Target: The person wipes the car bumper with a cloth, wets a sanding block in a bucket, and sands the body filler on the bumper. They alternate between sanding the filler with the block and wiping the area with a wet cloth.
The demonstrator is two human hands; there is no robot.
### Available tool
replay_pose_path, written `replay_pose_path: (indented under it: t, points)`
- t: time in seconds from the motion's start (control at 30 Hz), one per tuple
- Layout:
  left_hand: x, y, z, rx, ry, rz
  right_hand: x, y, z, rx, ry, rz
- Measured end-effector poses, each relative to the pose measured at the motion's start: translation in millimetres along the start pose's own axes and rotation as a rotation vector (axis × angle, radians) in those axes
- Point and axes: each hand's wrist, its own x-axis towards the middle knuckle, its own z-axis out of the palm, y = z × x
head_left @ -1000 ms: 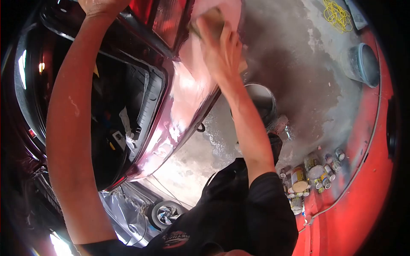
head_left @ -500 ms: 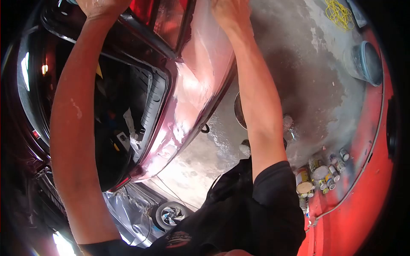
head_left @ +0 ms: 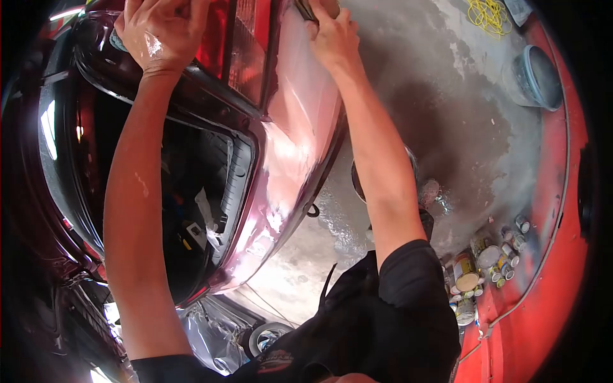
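Note:
My left hand (head_left: 161,35) is at the top of the view over the dark car's rear, fingers curled, with wet white residue on its back. A textured blue-green cloth (head_left: 117,41) shows at its edge, mostly hidden by the palm. My right hand (head_left: 335,39) grips what looks like a sanding block (head_left: 324,7), cut off by the top edge, against the car's rear side panel (head_left: 295,121). That panel is patchy pink and whitish, wet and shiny. Between my hands is the red tail light (head_left: 248,57). Below it, the trunk opening (head_left: 191,191) holds loose items.
A bucket (head_left: 367,182) stands on the wet concrete floor (head_left: 440,127), partly behind my right forearm. Several paint cans (head_left: 466,271) line the red wall (head_left: 549,255) at right. Farther up are a blue-rimmed bucket (head_left: 543,76) and a yellow cord (head_left: 488,18). A wheel (head_left: 265,338) lies below.
Both hands now sit lower in the view, and the block in my right hand has come into sight. The whole scene has shifted slightly as the camera moved.

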Motion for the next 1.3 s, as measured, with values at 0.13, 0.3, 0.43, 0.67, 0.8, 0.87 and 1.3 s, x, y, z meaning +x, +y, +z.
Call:
replay_pose_path:
  t: [0.13, 0.3, 0.43, 0.67, 0.8, 0.87, 1.3]
  points:
    - [-13.7, -19.9, 14.4, 0.053, -0.067, -0.013, -103.7, 23.4, 24.8, -0.040, 0.212, -0.238]
    - [-11.8, -19.8, 14.3, 0.033, -0.064, -0.010, -199.2, 32.9, 21.0, 0.041, 0.126, -0.197]
    - [-15.8, -32.0, 17.9, 0.045, -0.120, -0.004, -53.6, 29.8, 3.4, 0.032, 0.060, -0.045]
    - [-12.8, -30.6, 22.9, 0.066, -0.054, 0.015, -166.1, 34.1, 23.2, -0.083, 0.109, -0.110]
    - [-10.2, -21.3, 13.2, 0.022, -0.053, 0.022, -212.6, 34.1, 23.0, 0.028, 0.121, -0.066]
    - [-11.1, -22.6, 15.1, 0.004, -0.060, -0.005, -140.2, 53.8, 18.8, 0.024, 0.110, -0.051]
    - [-7.9, -13.5, 11.7, 0.010, -0.062, -0.023, -199.4, 55.6, 20.0, 0.067, 0.102, -0.005]
